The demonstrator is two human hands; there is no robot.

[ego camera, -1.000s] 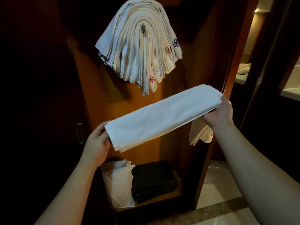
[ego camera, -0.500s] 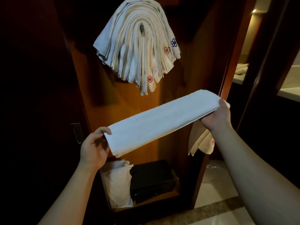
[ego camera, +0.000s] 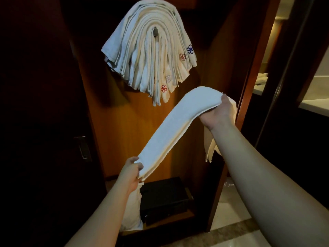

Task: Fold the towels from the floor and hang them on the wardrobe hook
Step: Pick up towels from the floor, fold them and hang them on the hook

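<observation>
Long folded white terry towel point(ego camera: 175, 129) held in mid-air in front of the brown wooden wardrobe panel point(ego camera: 128, 125). Its long axis runs diagonally: low end at bottom-left, high end at upper-right, where it bends over. Left hand point(ego camera: 130, 172) grips the low end, fingers curled round the folded edge. Right hand point(ego camera: 218, 114) grips the high end from below w/ thumb on top; the loose tail of the towel hangs down behind that wrist. Above, a thick stack of folded white towels point(ego camera: 151, 50) w/ red & blue embroidered logos drapes over the metal hook point(ego camera: 155, 31). Below: black box point(ego camera: 165, 198) on the wardrobe floor, white bag point(ego camera: 134, 214) just beside it, to its left.
</observation>
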